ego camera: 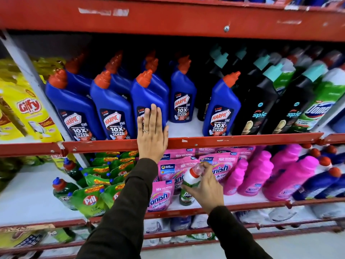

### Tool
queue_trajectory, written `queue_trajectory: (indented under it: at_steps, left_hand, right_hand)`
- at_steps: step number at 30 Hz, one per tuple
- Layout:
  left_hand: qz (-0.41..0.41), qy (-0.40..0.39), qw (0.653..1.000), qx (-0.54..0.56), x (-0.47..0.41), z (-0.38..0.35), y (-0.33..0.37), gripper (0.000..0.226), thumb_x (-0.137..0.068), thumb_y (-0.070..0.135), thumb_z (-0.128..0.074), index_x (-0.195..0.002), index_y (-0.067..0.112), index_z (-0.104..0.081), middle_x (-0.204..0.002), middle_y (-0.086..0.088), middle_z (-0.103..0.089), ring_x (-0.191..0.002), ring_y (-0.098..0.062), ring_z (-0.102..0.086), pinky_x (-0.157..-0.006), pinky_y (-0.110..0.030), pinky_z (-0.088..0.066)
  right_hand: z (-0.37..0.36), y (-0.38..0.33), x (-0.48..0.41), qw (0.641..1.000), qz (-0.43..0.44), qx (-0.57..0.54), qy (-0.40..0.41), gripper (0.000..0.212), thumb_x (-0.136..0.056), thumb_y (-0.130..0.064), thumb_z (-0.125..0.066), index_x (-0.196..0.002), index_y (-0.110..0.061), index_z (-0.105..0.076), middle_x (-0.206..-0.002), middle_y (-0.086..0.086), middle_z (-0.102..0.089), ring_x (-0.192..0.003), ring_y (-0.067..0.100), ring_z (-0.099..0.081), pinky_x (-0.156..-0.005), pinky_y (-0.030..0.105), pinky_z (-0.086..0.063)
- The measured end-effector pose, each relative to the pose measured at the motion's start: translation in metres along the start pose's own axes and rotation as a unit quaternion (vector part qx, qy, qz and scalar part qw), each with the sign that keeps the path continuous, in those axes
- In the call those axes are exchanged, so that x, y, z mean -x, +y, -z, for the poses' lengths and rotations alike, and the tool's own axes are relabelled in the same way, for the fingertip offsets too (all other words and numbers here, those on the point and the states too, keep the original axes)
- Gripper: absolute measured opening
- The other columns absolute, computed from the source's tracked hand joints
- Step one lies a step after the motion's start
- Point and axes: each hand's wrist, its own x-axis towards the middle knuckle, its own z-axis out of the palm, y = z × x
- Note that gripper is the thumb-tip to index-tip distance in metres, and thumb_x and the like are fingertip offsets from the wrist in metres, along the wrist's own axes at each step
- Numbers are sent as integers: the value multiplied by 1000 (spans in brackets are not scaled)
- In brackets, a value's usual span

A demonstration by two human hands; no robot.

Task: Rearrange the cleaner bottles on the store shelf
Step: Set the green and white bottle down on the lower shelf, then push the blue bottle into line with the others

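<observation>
Nearest us, our right hand is wrapped around a small green bottle with a white shoulder, held in front of the pink pouches on the lower shelf. Higher up, our left hand lies flat and spread against a blue bottle, gripping nothing. We seem to be straightening that row; next, the green bottle needs a gap beside its own kind, far right.

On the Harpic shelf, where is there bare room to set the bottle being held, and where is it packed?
One free patch: the white shelf floor between the Harpic bottle under the left hand and the lone Harpic bottle at right; a set-back Harpic bottle borders it behind. Crowded: the black Spic bottles rightward. The right hand holds the green bottle.
</observation>
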Motion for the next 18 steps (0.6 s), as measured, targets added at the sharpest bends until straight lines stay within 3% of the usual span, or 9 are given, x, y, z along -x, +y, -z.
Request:
queue_trajectory:
  at_steps: [2, 3, 5, 6, 8, 12, 14, 18]
  left_hand:
    - [-6, 8, 1000, -2, 1, -1, 0, 70, -112, 34, -27, -163, 7, 12, -170, -6, 24, -158, -20, 20, -130, -41, 8]
    - [-4, 9, 1000, -3, 2, -1, -1, 69, -112, 34, -27, -163, 7, 11, -170, -6, 23, -158, -20, 19, -130, -41, 8]
    - [-7, 13, 1000, 0, 3, -3, -1, 68, -112, 34, -26, -164, 6, 9, -171, -6, 22, -159, -20, 18, -131, -42, 6]
    - [-7, 15, 1000, 1, 2, -3, -1, 68, -112, 34, -26, -164, 6, 9, -171, -6, 21, -159, -20, 17, -131, -42, 6]
    - [-5, 16, 1000, 6, 2, -4, 0, 67, -112, 33, -27, -164, 6, 7, -171, -6, 19, -159, -20, 15, -131, -42, 5]
    - [-7, 21, 1000, 11, 2, -4, -1, 67, -112, 33, -27, -164, 6, 5, -172, -7, 16, -160, -21, 13, -131, -42, 4]
    - [-11, 24, 1000, 11, 2, -5, -1, 66, -112, 33, -26, -164, 5, 4, -172, -7, 14, -160, -21, 12, -131, -43, 4]
    - [-11, 24, 1000, 9, 3, -6, -1, 65, -112, 33, -24, -164, 5, 3, -172, -8, 13, -160, -22, 11, -131, -43, 3]
  right_hand:
    - [10, -6, -3, 998, 17, -15, 58, 85, -77, -75, -68, -130, -15, -36, -128, 9, -57, -113, 21, -61, -90, 33, -56]
    - [17, -11, -7, 994, 31, -28, 104, 82, -82, -75, -62, -127, -9, -42, -133, 10, -53, -121, 20, -54, -103, 38, -52]
    - [44, -27, -25, 970, 64, -72, 223, 59, -89, -53, -71, -120, -7, -50, -138, 10, -50, -129, 13, -44, -117, 32, -37]
    - [61, -37, -36, 953, 77, -93, 278, 53, -89, -40, -76, -123, -7, -51, -140, 11, -49, -131, 10, -40, -119, 25, -30]
    - [96, -59, -60, 928, 89, -108, 345, 62, -90, -28, -76, -138, -5, -46, -145, 14, -46, -135, 12, -36, -119, 23, -21]
    - [142, -87, -98, 913, 67, -88, 392, 83, -90, -39, -74, -155, -10, -32, -155, 10, -34, -141, 24, -35, -117, 30, -19]
    - [151, -92, -110, 912, 76, -67, 397, 86, -90, -45, -73, -156, -8, -32, -152, 14, -37, -138, 29, -38, -116, 37, -25]
    - [145, -98, -127, 943, 52, -1, 328, 93, -83, -54, -75, -153, -7, -36, -140, 14, -50, -126, 32, -46, -106, 41, -34]
